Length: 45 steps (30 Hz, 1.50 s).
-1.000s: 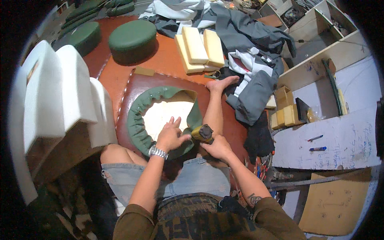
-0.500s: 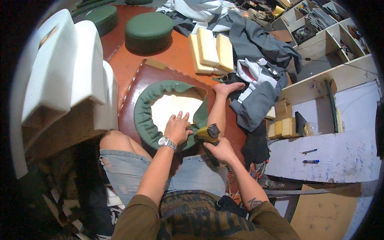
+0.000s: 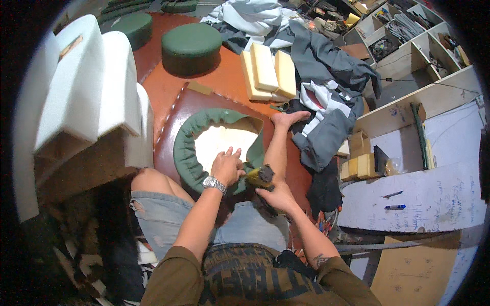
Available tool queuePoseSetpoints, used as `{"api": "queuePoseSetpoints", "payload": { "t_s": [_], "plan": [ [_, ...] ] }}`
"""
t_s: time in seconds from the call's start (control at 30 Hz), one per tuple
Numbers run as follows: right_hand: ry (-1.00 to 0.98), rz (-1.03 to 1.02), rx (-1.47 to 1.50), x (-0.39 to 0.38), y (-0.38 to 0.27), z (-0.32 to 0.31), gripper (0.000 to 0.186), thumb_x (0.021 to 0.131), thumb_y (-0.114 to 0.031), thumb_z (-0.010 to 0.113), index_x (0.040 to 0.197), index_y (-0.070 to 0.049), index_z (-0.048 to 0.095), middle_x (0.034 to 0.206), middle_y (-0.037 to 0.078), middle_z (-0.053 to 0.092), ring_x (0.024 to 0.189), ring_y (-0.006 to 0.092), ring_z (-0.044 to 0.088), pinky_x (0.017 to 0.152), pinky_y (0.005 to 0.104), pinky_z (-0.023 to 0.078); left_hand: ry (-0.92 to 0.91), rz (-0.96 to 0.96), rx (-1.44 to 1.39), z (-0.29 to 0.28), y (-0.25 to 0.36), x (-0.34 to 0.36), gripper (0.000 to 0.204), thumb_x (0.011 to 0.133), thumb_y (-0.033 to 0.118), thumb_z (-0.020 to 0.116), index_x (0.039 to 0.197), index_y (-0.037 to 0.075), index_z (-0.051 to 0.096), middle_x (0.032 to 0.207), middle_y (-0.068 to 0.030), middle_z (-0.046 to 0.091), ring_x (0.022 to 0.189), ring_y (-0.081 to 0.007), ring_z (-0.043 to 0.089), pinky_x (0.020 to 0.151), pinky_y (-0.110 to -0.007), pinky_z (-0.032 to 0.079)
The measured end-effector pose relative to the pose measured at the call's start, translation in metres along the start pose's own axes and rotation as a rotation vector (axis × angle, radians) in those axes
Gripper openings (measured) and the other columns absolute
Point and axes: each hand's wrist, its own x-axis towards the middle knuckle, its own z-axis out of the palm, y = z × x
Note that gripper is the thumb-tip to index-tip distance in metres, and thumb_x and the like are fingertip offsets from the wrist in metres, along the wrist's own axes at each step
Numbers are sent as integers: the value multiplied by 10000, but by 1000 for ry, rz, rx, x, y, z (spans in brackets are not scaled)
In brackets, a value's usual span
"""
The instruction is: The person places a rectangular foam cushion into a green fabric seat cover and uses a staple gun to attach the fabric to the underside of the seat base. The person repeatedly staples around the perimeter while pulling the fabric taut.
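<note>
A round seat pad lies upside down between my legs. Its green cover [image 3: 185, 153] is gathered in pleats over the rim of a pale board [image 3: 217, 145]. Along the right side the cover stands up loose from the board. My left hand [image 3: 227, 168], with a watch at the wrist, rests with spread fingers on the board and the cover's near right edge. A yellow and black staple gun [image 3: 259, 177] is gripped in my right hand [image 3: 278, 196], its head at the pad's near right edge beside my left fingers. The gun's tip is hidden.
Finished green round seats [image 3: 191, 46] stand on the orange mat ahead. Yellow foam blocks [image 3: 265, 71] and heaped grey fabric [image 3: 326, 56] lie farther right. White padded panels [image 3: 117, 81] rise at left. Pens [image 3: 394, 207] lie on a marked white board [image 3: 429, 199] at right.
The staple gun and my right hand have shifted slightly left and down, closer to my left fingers. My left hand keeps its place on the pad.
</note>
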Motion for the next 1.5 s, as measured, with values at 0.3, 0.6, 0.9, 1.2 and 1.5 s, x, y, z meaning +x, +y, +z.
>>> {"api": "queuePoseSetpoints", "payload": {
  "t_s": [0.3,0.6,0.9,1.2,1.5],
  "plan": [
    [175,464,459,-25,162,-57,384,873,-341,807,1006,15,754,835,50,717,715,157,642,670,354,505,674,-809,-350,-40,-94,-84,532,982,344,675,1281,-87,589,1281,-307,657,1185,-461,632,1033,-520,478],
    [46,793,214,-63,320,89,547,794,-384,763,1088,77,740,1133,295,739,1118,423,709,951,470,549,810,-800,-284,-54,-100,-2,692,977,520,627,1292,-95,645,1310,-326,660,1217,-466,641,1026,-499,498],
    [68,732,91,-78,317,98,375,809,-339,745,949,8,761,984,330,714,1008,496,701,860,553,560,548,-408,-61,-97,-48,122,540,986,494,654,1097,-27,746,1089,-266,750,1017,-447,712,908,-486,541],
    [63,894,115,-79,277,77,300,825,-229,734,1032,-15,770,1076,286,735,1075,467,703,885,530,572,63,-200,91,-9,52,70,351,912,353,753,959,6,742,815,-265,720,801,-470,702,752,-539,546],
    [89,825,932,-69,251,48,183,905,-187,765,952,-16,717,813,69,698,693,191,636,626,358,506,16,-136,67,-30,12,8,270,904,324,754,899,56,789,1115,-214,740,1069,-385,686,854,-478,555]
  ]
}}
